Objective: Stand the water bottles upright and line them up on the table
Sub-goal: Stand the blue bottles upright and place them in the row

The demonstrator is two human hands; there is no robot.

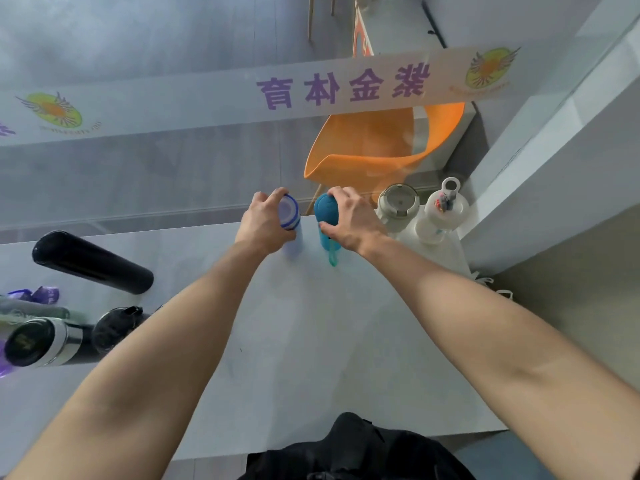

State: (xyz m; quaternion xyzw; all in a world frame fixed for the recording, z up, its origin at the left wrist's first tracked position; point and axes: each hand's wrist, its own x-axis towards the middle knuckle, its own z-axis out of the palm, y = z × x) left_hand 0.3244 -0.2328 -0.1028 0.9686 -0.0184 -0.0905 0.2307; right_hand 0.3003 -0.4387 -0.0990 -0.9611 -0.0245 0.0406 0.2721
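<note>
With your left hand (265, 221) clamped on the pale bottle (290, 216) and your right hand (349, 220) on the teal bottle (325, 216), both upright at the table's (311, 341) far edge, seat each base flat, level with the white bottles (398, 206) alongside, before letting go

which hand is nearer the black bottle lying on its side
Left. The left hand, gripping a clear bottle, is on the black bottle's side; the right hand, on a teal bottle, sits farther right.
</note>
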